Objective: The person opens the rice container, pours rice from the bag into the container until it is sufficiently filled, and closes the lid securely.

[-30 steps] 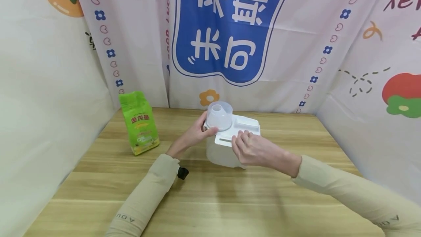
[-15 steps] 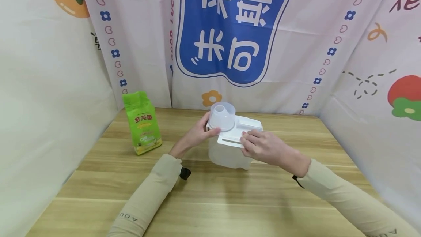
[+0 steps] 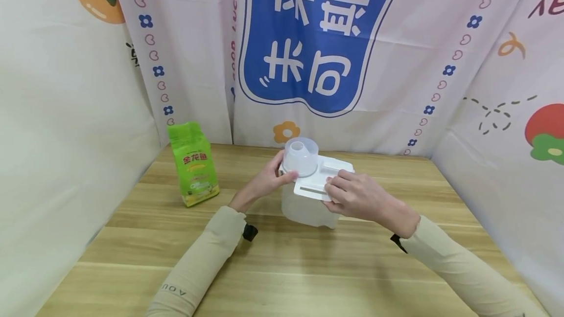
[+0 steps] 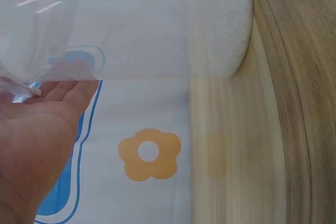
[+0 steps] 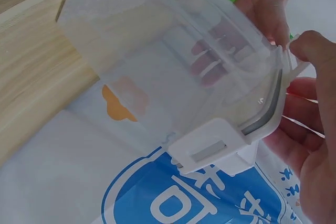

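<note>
A translucent plastic storage container (image 3: 308,212) stands upright on the table, with a white lid (image 3: 318,176) on top. On the lid's left part sits a clear measuring cup (image 3: 301,163). My left hand (image 3: 270,177) holds the container's upper left corner, thumb on the lid's front edge beside the cup, fingers round the far side. A slotted clasp (image 3: 314,194) sticks out at the lid's front. With curled fingers over it and the thumb below, my right hand (image 3: 359,197) grips this clasp's right end. Another white clasp (image 5: 194,141) shows in the right wrist view.
A green bag (image 3: 194,170) with red lettering stands at the table's back left. The wooden table (image 3: 282,278) ends at a printed cloth backdrop (image 3: 198,62), with cloth walls at both sides.
My right hand has shifted slightly right along the lid's front, and the slotted clasp shows more and sticks out further. The left hand keeps its hold; the whole view has drifted a little.
</note>
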Motion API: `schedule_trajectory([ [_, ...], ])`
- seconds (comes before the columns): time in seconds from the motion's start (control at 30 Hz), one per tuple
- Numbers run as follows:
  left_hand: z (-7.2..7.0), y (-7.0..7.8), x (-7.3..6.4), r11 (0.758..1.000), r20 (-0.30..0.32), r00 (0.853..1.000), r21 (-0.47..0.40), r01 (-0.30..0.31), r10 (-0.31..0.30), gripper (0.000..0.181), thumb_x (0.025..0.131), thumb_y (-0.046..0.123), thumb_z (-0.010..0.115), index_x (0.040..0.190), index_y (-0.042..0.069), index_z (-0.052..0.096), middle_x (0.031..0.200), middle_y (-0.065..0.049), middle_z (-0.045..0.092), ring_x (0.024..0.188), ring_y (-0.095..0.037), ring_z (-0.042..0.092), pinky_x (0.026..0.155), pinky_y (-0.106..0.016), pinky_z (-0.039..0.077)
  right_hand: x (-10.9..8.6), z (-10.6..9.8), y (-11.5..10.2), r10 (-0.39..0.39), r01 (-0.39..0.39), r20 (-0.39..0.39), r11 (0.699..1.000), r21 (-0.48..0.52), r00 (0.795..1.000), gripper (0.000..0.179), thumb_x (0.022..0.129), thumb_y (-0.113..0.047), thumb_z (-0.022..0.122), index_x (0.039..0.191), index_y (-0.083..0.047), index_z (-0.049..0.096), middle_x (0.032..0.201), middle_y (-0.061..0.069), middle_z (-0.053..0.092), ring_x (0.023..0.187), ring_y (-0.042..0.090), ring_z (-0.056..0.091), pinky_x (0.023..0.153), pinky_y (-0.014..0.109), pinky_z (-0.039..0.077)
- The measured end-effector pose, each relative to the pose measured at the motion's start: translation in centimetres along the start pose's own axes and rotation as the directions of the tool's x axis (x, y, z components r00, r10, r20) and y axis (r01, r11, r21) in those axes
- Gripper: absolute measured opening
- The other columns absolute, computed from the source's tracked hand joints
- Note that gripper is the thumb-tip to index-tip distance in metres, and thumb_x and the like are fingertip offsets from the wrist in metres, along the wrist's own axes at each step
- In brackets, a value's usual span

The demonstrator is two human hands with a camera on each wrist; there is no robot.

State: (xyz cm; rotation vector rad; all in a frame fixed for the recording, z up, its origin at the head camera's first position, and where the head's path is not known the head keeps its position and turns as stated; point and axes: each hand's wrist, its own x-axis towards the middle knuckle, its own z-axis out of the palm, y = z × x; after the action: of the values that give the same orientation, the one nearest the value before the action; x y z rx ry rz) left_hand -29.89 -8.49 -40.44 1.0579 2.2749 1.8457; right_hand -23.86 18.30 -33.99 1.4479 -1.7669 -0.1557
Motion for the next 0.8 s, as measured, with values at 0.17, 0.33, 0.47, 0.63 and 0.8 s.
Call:
schedule_trajectory([
  [0.17, 0.0, 0.0, 0.0, 1.0, -0.003, 1.0, -0.006, 0.003, -0.003, 0.071, 0.094, 0.021, 0.065, 0.153, 0.013, 0.026, 0.144, -0.013, 0.046, 0.128, -0.027, 0.05, 0.106, -0.037, 0.046, 0.1, -0.6, -0.3, 0.063, -0.066, 0.082, 0.997, 0.03, 0.995, 0.031, 0.077, -0.034, 0.078, 0.086, -0.009, 0.062, 0.085, 0.003, 0.069, 0.074, 0.018, 0.063, 0.06, 0.03, 0.057],
  [0.33, 0.0, 0.0, 0.1, 1.0, 0.001, 1.0, -0.003, 0.013, -0.013, 0.072, 0.095, 0.009, 0.062, 0.155, 0.012, 0.023, 0.143, -0.017, 0.046, 0.127, -0.03, 0.051, 0.104, -0.039, 0.048, 0.2, -1.2, -0.4, 0.1, -0.107, 0.123, 0.993, 0.053, 0.987, 0.031, 0.087, -0.041, 0.07, 0.086, -0.01, 0.062, 0.086, 0.002, 0.068, 0.076, 0.018, 0.063, 0.061, 0.031, 0.057],
  [0.47, 0.2, 0.2, 0.1, 0.999, 0.006, 0.999, 0.007, 0.047, -0.047, 0.07, 0.095, 0.006, 0.059, 0.154, 0.01, 0.022, 0.144, -0.019, 0.044, 0.127, -0.029, 0.049, 0.105, -0.039, 0.046, 0.3, -1.6, 0.0, 0.13, -0.139, 0.094, 0.986, 0.095, 0.987, 0.033, 0.099, -0.038, 0.053, 0.085, -0.01, 0.065, 0.084, 0.002, 0.067, 0.074, 0.018, 0.062, 0.059, 0.03, 0.055],
  [0.63, 0.3, 2.0, -0.2, 0.999, 0.012, 0.998, -0.001, 0.054, -0.054, 0.069, 0.095, 0.006, 0.059, 0.153, 0.005, 0.022, 0.145, -0.021, 0.042, 0.128, -0.031, 0.047, 0.106, -0.04, 0.044, 0.7, -1.8, 1.0, 0.166, -0.17, 0.041, 0.978, 0.119, 0.985, 0.033, 0.102, -0.029, 0.047, 0.086, -0.008, 0.067, 0.086, 0.005, 0.069, 0.078, 0.02, 0.064, 0.064, 0.032, 0.057],
  [0.8, 0.3, 3.1, -0.6, 0.999, 0.012, 0.999, -0.003, 0.041, -0.041, 0.069, 0.095, 0.012, 0.061, 0.152, 0.003, 0.023, 0.142, -0.022, 0.044, 0.125, -0.029, 0.049, 0.103, -0.035, 0.046, 0.7, -1.7, 1.7, 0.19, -0.192, 0.031, 0.974, 0.123, 0.981, 0.019, 0.094, -0.022, 0.06, 0.089, -0.006, 0.067, 0.087, 0.006, 0.07, 0.079, 0.022, 0.063, 0.063, 0.033, 0.057],
])
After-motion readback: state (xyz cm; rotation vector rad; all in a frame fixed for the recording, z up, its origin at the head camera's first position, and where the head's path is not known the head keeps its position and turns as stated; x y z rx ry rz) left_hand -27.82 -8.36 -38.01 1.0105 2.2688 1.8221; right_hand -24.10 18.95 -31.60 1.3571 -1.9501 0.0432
